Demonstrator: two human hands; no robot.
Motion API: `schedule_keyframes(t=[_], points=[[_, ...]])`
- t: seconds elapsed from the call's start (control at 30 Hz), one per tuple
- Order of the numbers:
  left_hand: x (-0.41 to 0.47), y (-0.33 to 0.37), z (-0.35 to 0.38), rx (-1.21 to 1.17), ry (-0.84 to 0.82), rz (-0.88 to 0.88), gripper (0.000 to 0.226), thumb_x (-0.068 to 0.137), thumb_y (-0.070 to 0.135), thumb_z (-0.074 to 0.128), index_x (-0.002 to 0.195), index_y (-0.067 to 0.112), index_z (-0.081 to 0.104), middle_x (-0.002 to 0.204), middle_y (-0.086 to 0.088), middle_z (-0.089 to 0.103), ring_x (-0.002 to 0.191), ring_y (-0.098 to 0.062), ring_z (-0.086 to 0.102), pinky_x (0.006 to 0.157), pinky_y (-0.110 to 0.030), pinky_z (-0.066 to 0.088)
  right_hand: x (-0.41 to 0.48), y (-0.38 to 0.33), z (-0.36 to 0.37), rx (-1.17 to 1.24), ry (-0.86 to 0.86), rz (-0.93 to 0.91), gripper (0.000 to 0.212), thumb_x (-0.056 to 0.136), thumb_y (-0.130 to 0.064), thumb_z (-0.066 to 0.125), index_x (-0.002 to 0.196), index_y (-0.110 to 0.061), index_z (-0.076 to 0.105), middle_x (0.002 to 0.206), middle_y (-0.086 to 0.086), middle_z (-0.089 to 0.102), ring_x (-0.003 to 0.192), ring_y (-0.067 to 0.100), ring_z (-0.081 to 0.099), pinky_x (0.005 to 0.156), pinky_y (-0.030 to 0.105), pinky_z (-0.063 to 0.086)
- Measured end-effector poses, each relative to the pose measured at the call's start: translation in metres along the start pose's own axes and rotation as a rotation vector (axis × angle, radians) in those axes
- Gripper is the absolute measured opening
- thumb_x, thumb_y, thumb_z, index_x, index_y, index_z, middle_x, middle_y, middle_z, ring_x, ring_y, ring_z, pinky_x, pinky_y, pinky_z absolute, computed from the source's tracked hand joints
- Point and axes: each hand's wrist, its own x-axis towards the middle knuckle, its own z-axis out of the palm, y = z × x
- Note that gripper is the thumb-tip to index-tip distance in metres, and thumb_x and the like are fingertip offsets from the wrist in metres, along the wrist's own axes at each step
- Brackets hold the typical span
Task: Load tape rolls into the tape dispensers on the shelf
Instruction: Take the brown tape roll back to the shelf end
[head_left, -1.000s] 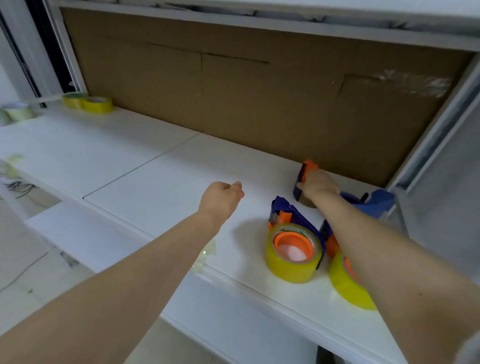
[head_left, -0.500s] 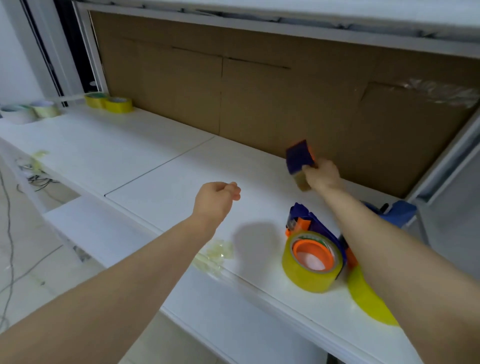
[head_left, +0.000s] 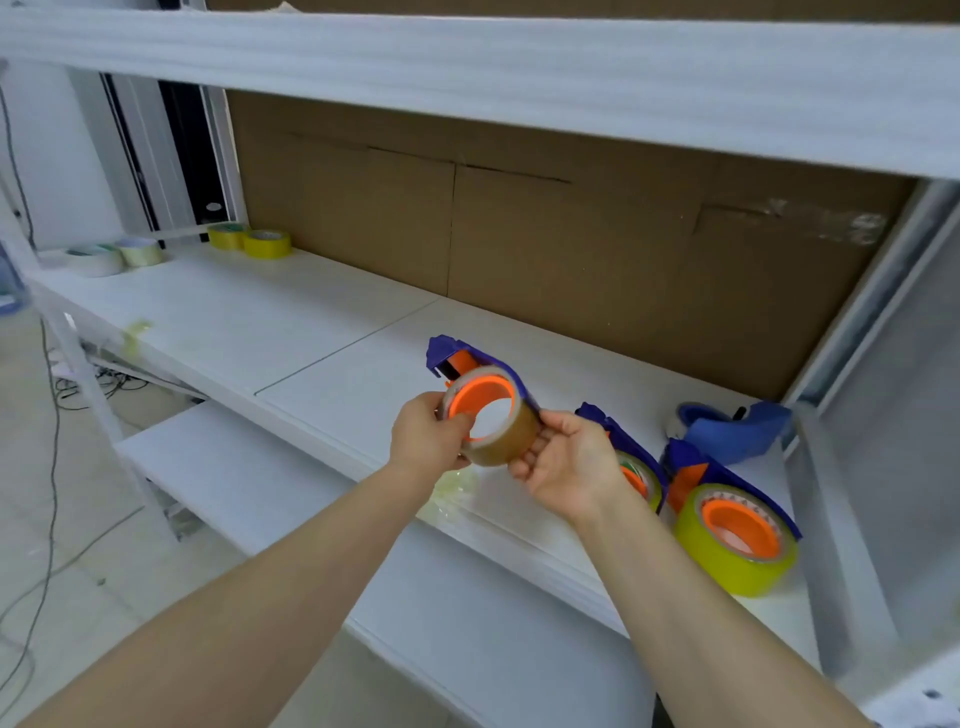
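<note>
Centrally, a brown tape roll is sitting on the orange hub of a blue dispenser, raised over the white shelf at its front edge. The left hand is gripping the roll's left rim, fingers curled; the right hand is cupping its right side, fingers bent underneath.

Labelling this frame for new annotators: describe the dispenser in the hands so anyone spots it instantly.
Find the white shelf backed by brown cardboard. Over its front edge, right of centre, the left hand and right hand hold a purple-and-orange dispenser by its brown roll. It alone is off the shelf, and the two neighbouring dispensers resting to its right carry yellow rolls.
</note>
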Motion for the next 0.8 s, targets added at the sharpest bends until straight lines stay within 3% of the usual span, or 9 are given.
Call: schedule_keyframes(t=[0.17, 0.27, 0.37, 0.5, 0.63, 0.73, 0.8], points=[[-0.019, -0.013, -0.003, 0.259, 0.041, 0.122, 0.029, 0.088, 0.006, 0.054, 0.116, 0.008, 0.058, 0.106, -0.010, 0.062, 0.096, -0.032, 0.062, 0.078, -0.046, 0.058, -0.019, 0.005, -0.006, -0.410, 0.163, -0.151, 0.028, 0.088, -0.035, 0.060, 0.107, -0.015, 0.057, 0.094, 0.005, 0.065, 0.089, 0.021, 0.063, 0.065, 0.033, 0.054], [-0.028, -0.014, 0.003, 0.338, 0.023, 0.164, 0.026, 0.087, 0.006, 0.052, 0.112, 0.008, 0.060, 0.103, -0.012, 0.065, 0.087, -0.033, 0.065, 0.074, -0.045, 0.058, -0.026, 0.006, -0.011, -0.719, 0.160, -0.228, 0.046, 0.082, -0.043, 0.066, 0.121, -0.022, 0.054, 0.118, 0.004, 0.060, 0.105, 0.023, 0.060, 0.080, 0.038, 0.057], [-0.033, -0.014, 0.010, 0.330, -0.006, 0.164, 0.022, 0.086, 0.011, 0.056, 0.108, 0.010, 0.061, 0.099, -0.011, 0.066, 0.089, -0.033, 0.064, 0.079, -0.046, 0.056, -0.030, 0.010, -0.019, -0.745, 0.231, -0.247, 0.049, 0.087, -0.039, 0.061, 0.130, -0.020, 0.049, 0.131, 0.007, 0.054, 0.110, 0.025, 0.058, 0.083, 0.040, 0.057], [-0.036, -0.018, 0.015, 0.244, -0.082, 0.149, 0.023, 0.088, 0.024, 0.059, 0.107, 0.011, 0.063, 0.091, -0.006, 0.063, 0.092, -0.030, 0.062, 0.084, -0.048, 0.054, -0.039, 0.012, -0.032, -0.599, 0.269, -0.202, 0.027, 0.090, -0.039, 0.058, 0.108, -0.018, 0.057, 0.108, 0.008, 0.065, 0.101, 0.025, 0.062, 0.085, 0.039, 0.055], [-0.041, -0.021, 0.018, 0.156, -0.144, 0.073, 0.014, 0.090, 0.015, 0.053, 0.098, 0.009, 0.062, 0.094, -0.016, 0.063, 0.082, -0.030, 0.058, 0.082, -0.049, 0.055, -0.044, 0.012, -0.041, -0.670, 0.281, -0.204, 0.014, 0.091, -0.034, 0.056, 0.082, -0.023, 0.054, 0.098, 0.005, 0.063, 0.097, 0.021, 0.059, 0.087, 0.036, 0.053], [-0.041, -0.023, 0.018, 0.133, -0.160, 0.017, 0.022, 0.088, 0.003, 0.051, 0.107, 0.005, 0.063, 0.098, -0.017, 0.063, 0.086, -0.033, 0.058, 0.080, -0.047, 0.056, -0.043, 0.015, -0.045, -0.810, 0.263, -0.235, 0.011, 0.089, -0.029, 0.057, 0.084, -0.019, 0.058, 0.084, 0.000, 0.057, 0.081, 0.014, 0.052, 0.071, 0.027, 0.051], [-0.039, -0.023, 0.015, 0.113, -0.153, -0.019, 0.026, 0.087, -0.001, 0.052, 0.110, 0.005, 0.063, 0.098, -0.014, 0.063, 0.092, -0.034, 0.060, 0.080, -0.047, 0.056, -0.042, 0.017, -0.046, -0.842, 0.232, -0.258, 0.021, 0.089, -0.030, 0.058, 0.102, -0.015, 0.062, 0.092, 0.002, 0.059, 0.082, 0.014, 0.053, 0.068, 0.024, 0.049]])
